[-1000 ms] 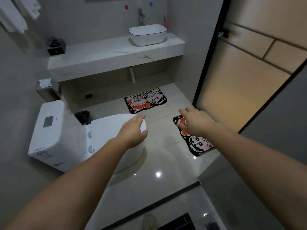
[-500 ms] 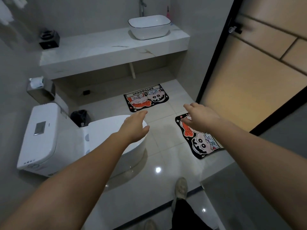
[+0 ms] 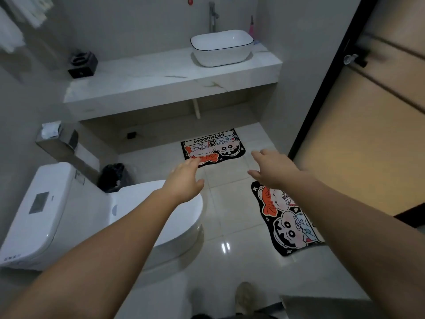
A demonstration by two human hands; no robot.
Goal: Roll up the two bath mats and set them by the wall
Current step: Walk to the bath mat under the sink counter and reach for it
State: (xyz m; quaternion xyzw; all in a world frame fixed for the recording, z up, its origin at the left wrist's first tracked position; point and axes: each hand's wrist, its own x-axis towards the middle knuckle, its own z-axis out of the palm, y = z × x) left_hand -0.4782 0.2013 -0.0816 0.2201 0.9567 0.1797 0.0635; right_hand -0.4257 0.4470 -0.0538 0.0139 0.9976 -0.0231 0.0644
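**A:** What could go wrong from here?

**B:** Taking the biggest thing first, the floor (image 3: 230,203) is glossy tile with lamp glare on it. I'd guess a foot could slip while bending down, or a mat could slide away instead of curling. The door (image 3: 368,146) on the right is close to the near mat (image 3: 285,217), so a roll started there might bump the frame and come out crooked. The toilet (image 3: 80,215) juts out under the left forearm, where a knee or elbow could knock it in a crouch.

**A:** Where are the mats?

**B:** Both lie flat and unrolled. The far mat (image 3: 213,146) is on the tiles in front of the counter (image 3: 161,81). The near one is just beside the door, and the right forearm hides its right edge. They look thick, so a loose roll may spring open.

**A:** And the hands?

**B:** The left hand (image 3: 184,178) and right hand (image 3: 273,169) reach forward in the air above the floor. Their fingers are straight and slightly spread, and they hold nothing.

**A:** What's the count?

**B:** One door, one counter, one toilet, two mats, one basin (image 3: 222,48), one bin (image 3: 113,177), two hands, one shoe (image 3: 245,298) at the bottom edge and one tap (image 3: 212,16).
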